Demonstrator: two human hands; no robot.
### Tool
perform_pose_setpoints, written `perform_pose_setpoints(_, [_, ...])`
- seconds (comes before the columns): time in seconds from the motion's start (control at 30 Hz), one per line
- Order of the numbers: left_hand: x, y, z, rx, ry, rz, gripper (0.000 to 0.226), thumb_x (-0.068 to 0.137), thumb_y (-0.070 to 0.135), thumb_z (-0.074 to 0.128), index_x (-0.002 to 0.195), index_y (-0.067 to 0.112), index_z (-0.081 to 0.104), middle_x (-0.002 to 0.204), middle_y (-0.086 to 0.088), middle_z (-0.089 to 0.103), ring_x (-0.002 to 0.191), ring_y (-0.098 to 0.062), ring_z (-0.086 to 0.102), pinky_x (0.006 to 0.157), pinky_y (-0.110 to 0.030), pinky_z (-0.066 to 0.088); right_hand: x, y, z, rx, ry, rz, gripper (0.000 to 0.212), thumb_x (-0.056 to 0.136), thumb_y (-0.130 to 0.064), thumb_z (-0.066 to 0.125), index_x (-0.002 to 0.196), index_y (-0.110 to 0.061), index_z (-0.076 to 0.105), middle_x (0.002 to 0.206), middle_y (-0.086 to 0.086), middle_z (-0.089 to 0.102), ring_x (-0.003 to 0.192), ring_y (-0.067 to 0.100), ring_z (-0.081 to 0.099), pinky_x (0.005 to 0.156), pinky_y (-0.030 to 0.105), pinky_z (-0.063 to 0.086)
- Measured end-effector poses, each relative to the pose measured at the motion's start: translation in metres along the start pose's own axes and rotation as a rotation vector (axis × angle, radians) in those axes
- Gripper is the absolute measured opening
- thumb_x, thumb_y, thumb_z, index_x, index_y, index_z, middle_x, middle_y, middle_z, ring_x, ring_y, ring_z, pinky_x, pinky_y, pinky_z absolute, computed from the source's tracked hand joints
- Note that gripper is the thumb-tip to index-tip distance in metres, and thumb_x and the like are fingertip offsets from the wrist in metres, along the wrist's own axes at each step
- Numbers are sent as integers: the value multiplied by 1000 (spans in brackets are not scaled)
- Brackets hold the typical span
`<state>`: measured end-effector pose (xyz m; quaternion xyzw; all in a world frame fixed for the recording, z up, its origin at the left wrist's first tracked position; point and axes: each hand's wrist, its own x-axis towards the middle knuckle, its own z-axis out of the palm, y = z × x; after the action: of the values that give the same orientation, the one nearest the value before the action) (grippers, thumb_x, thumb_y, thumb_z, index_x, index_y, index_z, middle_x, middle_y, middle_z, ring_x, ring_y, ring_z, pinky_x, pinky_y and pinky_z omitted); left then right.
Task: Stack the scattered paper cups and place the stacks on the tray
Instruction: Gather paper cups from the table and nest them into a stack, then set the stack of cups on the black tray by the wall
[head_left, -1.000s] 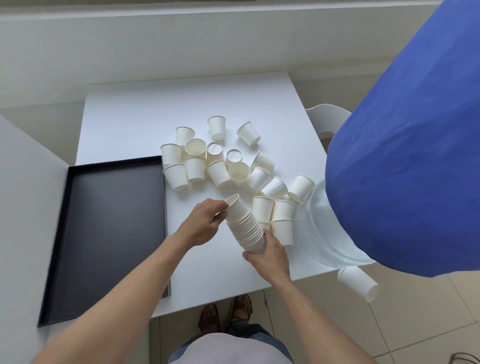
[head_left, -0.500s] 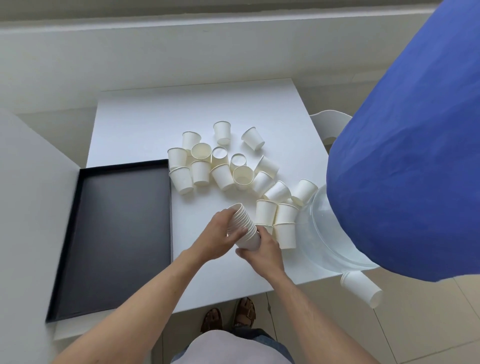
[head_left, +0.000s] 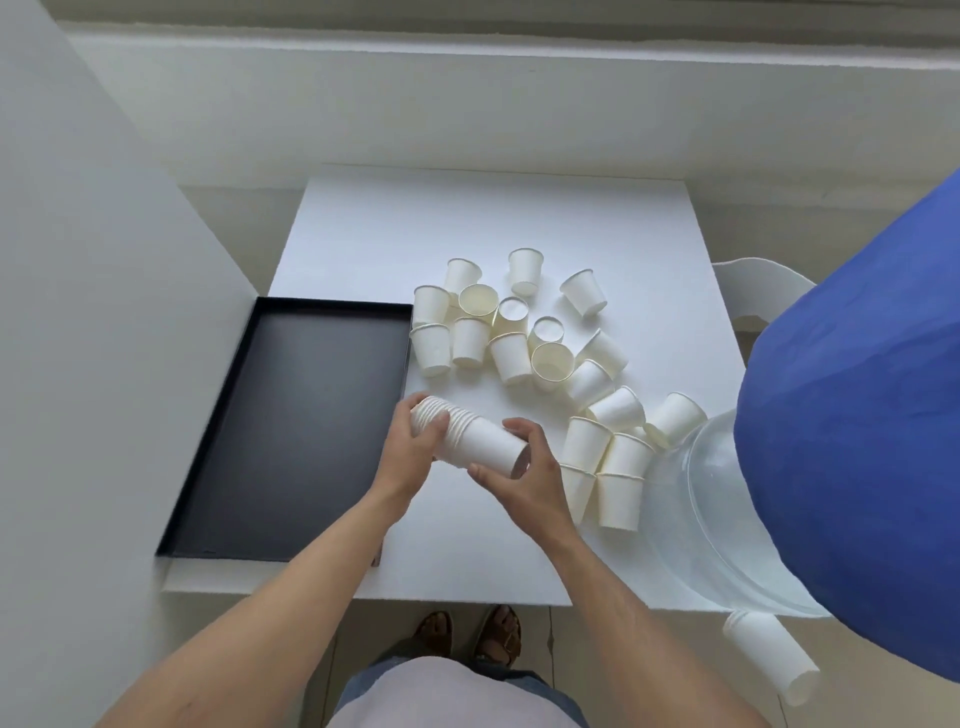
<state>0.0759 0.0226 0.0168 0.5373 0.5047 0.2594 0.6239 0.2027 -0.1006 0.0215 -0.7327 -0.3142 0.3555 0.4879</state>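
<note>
A stack of white paper cups lies almost level between both hands, just above the white table. My left hand grips its rim end, which points left toward the tray. My right hand holds the base end. The black tray sits empty on the table's left side, close beside the stack. Several loose white cups lie scattered, upright, upside down or tipped, behind and to the right of my hands.
A clear water jug with a large blue body rests at the table's right edge, with a cup stack below it. A white chair back stands at the right. A grey wall panel borders the left.
The stack has tipped from steeply tilted to nearly horizontal and shifted left toward the tray. Both hands moved with it, and the camera view has swung left.
</note>
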Motion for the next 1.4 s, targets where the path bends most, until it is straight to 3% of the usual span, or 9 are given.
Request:
perform_pose_setpoints(0.17, [-1, -6, -33, -115, 110, -81, 29, 100, 37, 46, 128, 33, 40, 123, 2, 52, 105, -17, 60, 72, -31, 58, 20, -26, 38, -48, -66, -92, 66, 72, -32, 87, 119, -34, 41, 116, -15, 50, 106, 9, 53, 78, 19, 51])
perform_pose_setpoints(0.23, [3, -6, -49, -104, 144, -130, 26, 102, 41, 39, 125, 31, 41, 126, -3, 54, 104, -18, 59, 80, -37, 58, 28, -39, 57, -63, -92, -130, 69, 71, -32, 88, 120, -33, 39, 115, -20, 49, 101, 14, 59, 74, 16, 51])
perform_pose_setpoints(0.33, [9, -6, -78, -110, 176, -146, 36, 102, 43, 34, 134, 26, 41, 137, -3, 47, 113, -18, 56, 91, -41, 53, 40, -57, 88, -111, -133, -203, 70, 70, -30, 88, 122, -28, 40, 112, -22, 50, 100, 18, 60, 78, 29, 55])
perform_pose_setpoints(0.47, [14, -8, -123, -137, 169, -88, 51, 96, 41, 43, 144, 24, 40, 149, 6, 33, 133, -13, 41, 110, -42, 39, 56, -81, 130, -152, -175, -289, 71, 70, -25, 86, 124, -25, 40, 113, -18, 51, 96, 9, 58, 79, 37, 56])
perform_pose_setpoints(0.6, [24, -9, -161, 22, 118, 55, 46, 82, 11, 64, 123, 29, 52, 125, 1, 54, 111, -14, 58, 85, -34, 57, 72, -105, 176, -206, -253, -366, 68, 71, -27, 83, 123, -29, 39, 110, -17, 57, 95, 12, 61, 77, 38, 56])
perform_pose_setpoints(0.7, [39, -11, -185, 116, 212, 105, 47, 77, 10, 74, 112, 32, 52, 109, 9, 59, 97, -8, 61, 71, -19, 53, 86, -120, 212, -284, -324, -412, 67, 72, -26, 80, 124, -30, 38, 113, -9, 60, 101, 17, 58, 80, 41, 55])
perform_pose_setpoints(0.83, [66, -20, -216, 259, 308, 37, 56, 73, 22, 79, 120, 28, 50, 112, 13, 61, 99, -5, 60, 77, -22, 49, 103, -131, 249, -330, -378, -440, 62, 74, -20, 77, 125, -28, 42, 113, -8, 59, 101, 16, 55, 81, 42, 54])
perform_pose_setpoints(1.2, [121, -36, -249, 276, 434, 18, 40, 70, 24, 77, 94, 44, 52, 86, 18, 65, 80, 10, 60, 57, -4, 43, 144, -132, 314, -423, -491, -416, 67, 84, -12, 73, 142, -24, 41, 142, -3, 50, 126, 20, 47, 103, 38, 44])
perform_pose_setpoints(1.4, [136, -47, -254, 318, 474, -35, 32, 76, 19, 74, 103, 26, 58, 88, 16, 66, 81, 3, 62, 61, -9, 41, 157, -128, 329, -494, -549, -425, 68, 87, -7, 68, 146, -24, 39, 148, -1, 45, 133, 21, 43, 108, 39, 41])
